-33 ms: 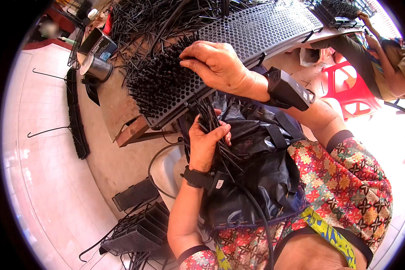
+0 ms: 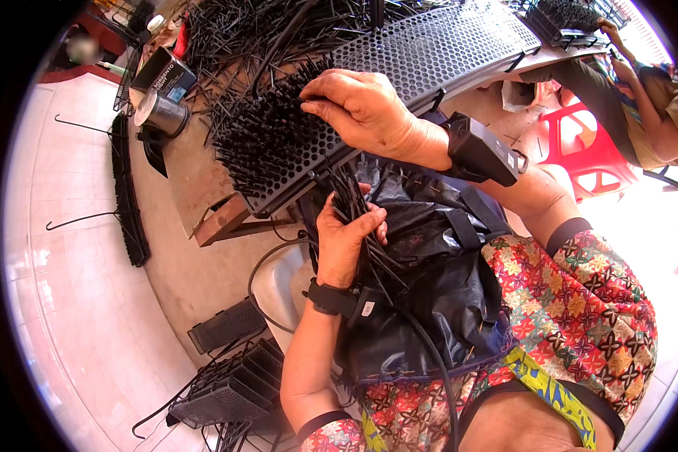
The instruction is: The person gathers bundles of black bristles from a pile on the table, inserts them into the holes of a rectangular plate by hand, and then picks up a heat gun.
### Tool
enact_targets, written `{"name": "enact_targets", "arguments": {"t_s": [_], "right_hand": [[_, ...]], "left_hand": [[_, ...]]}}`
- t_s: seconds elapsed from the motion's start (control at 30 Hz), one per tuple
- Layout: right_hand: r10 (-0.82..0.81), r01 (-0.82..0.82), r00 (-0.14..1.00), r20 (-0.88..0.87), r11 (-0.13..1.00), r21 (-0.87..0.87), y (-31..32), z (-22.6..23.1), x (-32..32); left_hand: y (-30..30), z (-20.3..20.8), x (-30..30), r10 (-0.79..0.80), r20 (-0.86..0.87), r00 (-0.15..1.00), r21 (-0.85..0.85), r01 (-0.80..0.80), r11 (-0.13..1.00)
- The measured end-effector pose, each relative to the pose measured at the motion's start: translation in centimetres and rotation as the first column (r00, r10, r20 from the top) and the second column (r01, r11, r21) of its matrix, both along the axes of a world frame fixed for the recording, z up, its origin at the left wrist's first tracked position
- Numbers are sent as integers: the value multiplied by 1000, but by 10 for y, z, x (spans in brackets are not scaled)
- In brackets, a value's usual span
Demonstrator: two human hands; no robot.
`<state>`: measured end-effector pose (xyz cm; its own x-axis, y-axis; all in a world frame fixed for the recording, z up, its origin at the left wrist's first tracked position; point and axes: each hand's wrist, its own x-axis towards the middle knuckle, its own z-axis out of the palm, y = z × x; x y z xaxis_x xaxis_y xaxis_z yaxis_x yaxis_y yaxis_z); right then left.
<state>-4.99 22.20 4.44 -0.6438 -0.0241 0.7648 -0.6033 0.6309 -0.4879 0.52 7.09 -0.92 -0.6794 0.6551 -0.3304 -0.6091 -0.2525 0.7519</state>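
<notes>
A long black perforated panel point(image 2: 437, 49) slants across the work table, with rows of holes along it. Its near left end bristles with upright thin black sticks point(image 2: 267, 132) set close together. Over the edge of that bristled part is my right hand point(image 2: 373, 117), thumb and fingertips pinched together; anything between them is too small to make out. Below the panel's near edge, my left hand point(image 2: 344, 237) is closed around a bundle of thin black sticks point(image 2: 346, 197). The bundle's lower ends fan out over the black apron point(image 2: 437, 301) on my lap.
Loose black sticks point(image 2: 237, 38) are heaped behind the panel. A metal mug point(image 2: 166, 114) and a box point(image 2: 162, 75) stand at the table's left. Black racks point(image 2: 230, 388) sit on the floor at lower left. Near a red plastic chair point(image 2: 587, 147), another person point(image 2: 648, 113) works at right.
</notes>
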Motion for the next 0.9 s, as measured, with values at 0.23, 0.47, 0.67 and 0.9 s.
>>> {"name": "enact_targets", "arguments": {"t_s": [0.23,0.47,0.67,0.9], "right_hand": [[4,-62,986,164,936,347,4,-9,-2],[-44,-58,934,355,960,272,1,-4,10],[330,-262,612,719,942,-209,5,9,33],[300,-142,635,712,951,-275,8,12,35]], "left_hand": [[3,3,0,-3,17,1000,-9,3,1000],[2,5,0,-16,0,1000,12,16,1000],[1,5,0,-39,-15,999,49,40,998],[4,10,1,-65,-67,996,13,66,998]]}}
